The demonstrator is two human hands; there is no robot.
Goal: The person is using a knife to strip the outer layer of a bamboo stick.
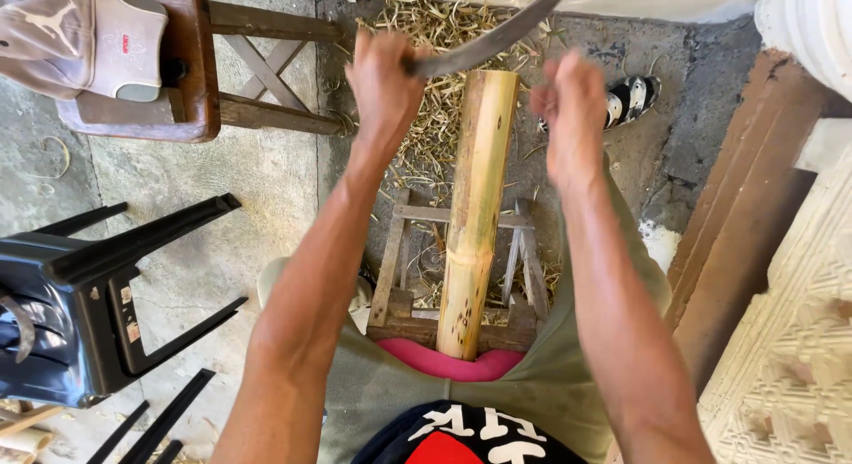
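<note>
A thick length of yellow-green bamboo pole (476, 216) stands tilted away from the person, its near end resting against a pink cushion (451, 364) at the lap and its far end pointing toward a heap of dry straw-coloured shavings (432, 38) on the concrete floor. The pole lies across a small weathered wooden frame stand (401, 278), which sits just beneath its lower half. Above the pole's far end, the person's left hand (384, 78) is clenched tight around the handle of a long curved dark metal blade (497, 38) — the blade sweeps up and to the right, just over the top of the pole. The right hand (572, 114) is raised just to the right of the pole's top, fingers curled in toward a loose fist; whether it grips anything cannot be told, since it is blurred. Beyond that hand, well to the right of the pole, a black-and-white striped shoe (632, 98) lies on the floor. To the left of the pole stand a brown wooden stool (191, 100) bearing a grey cap (75, 34), and — nearer the person — an overturned black plastic chair (98, 295).
</note>
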